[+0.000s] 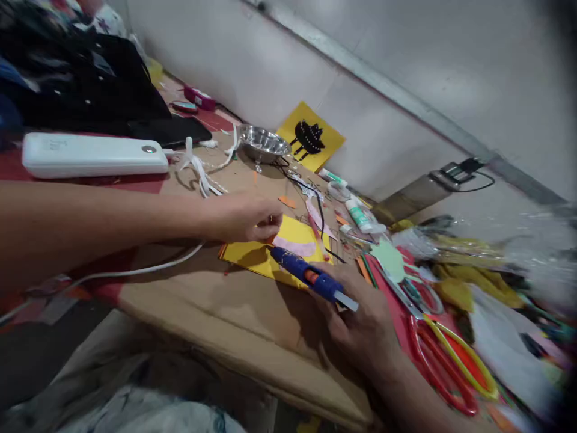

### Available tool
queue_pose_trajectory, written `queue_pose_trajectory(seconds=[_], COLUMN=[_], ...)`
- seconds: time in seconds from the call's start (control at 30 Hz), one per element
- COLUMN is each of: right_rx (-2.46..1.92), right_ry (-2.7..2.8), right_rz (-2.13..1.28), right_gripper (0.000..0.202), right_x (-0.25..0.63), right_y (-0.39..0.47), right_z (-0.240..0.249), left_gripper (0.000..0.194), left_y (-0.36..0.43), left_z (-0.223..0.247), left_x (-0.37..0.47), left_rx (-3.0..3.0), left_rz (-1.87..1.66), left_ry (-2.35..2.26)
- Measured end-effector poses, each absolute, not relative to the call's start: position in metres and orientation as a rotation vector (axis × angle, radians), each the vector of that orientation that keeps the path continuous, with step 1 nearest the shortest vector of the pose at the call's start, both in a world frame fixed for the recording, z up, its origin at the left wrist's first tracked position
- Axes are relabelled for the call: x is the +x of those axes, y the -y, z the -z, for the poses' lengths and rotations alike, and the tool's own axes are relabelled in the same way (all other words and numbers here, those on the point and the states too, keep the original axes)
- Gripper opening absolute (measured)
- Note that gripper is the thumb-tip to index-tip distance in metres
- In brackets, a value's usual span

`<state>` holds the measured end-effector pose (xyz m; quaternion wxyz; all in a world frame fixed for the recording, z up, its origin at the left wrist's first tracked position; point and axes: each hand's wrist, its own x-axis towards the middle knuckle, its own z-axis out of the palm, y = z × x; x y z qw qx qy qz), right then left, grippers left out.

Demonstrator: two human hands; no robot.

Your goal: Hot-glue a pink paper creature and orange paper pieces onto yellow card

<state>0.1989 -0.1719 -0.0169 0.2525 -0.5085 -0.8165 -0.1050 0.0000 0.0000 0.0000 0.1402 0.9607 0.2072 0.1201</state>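
A blue hot glue gun (306, 272) is in my right hand (363, 316), with its dark nozzle pointing left and a pale glue stick jutting from its rear. The nozzle tip is over yellow paper (250, 257) lying on the cardboard. On that paper rests a curved pale pink paper piece (295, 246), just past the nozzle. My left hand (247, 216) reaches over the paper's far left part, its fingers curled together close to the nozzle. What those fingers pinch, if anything, is too small and blurred to make out.
Behind stand a shiny metal bowl (264, 144) and a yellow card with a black cutout (311, 138). A long white box (94, 155) with a cable lies left. Large red-and-yellow-handled scissors (444, 355), a glue bottle (357, 215) and plastic-wrapped scraps crowd the right. Cardboard (252, 322) covers the table.
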Motion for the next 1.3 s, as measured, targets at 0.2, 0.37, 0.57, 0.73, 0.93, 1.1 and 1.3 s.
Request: queue_pose_trajectory(seconds=[0.2,0.37,0.57,0.73,0.93,1.1,1.3], right_rx=[-1.397,-1.408,-1.431,-1.423,-1.480,-1.613,-1.726], right_ry=[2.181,2.188,2.183,2.152,2.094,1.967,1.885], right_rz=[0.291,0.276,0.194,0.204,0.094,0.083,0.031], right_gripper=[0.026,0.025,0.026,0.025,0.020,0.016,0.021], right_x=[0.2010,0.2028,0.2056,0.2052,0.2054,0.2066,0.2081], right_y=[0.1707,0.1720,0.1767,0.1754,0.1763,0.1744,0.1749], right_z=[0.0176,0.0168,0.0179,0.0163,0.0164,0.0204,0.0186], left_gripper=[0.016,0.014,0.013,0.011,0.011,0.011,0.012], left_y=[0.0030,0.0012,0.0035,0.0044,0.0021,0.0009,0.0010], left_z=[-0.0066,-0.0028,-0.0044,-0.0073,-0.0034,-0.0030,-0.0044], left_x=[0.0002,-0.0005,-0.0010,-0.0012,-0.0007,-0.0014,-0.0020], left_rx=[2.736,2.747,2.746,2.730,2.731,2.746,2.742], left_rz=[-0.285,-0.350,-0.339,-0.342,-0.390,-0.394,-0.327], left_ry=[-0.635,-0.583,-0.588,-0.577,-0.541,-0.534,-0.575])
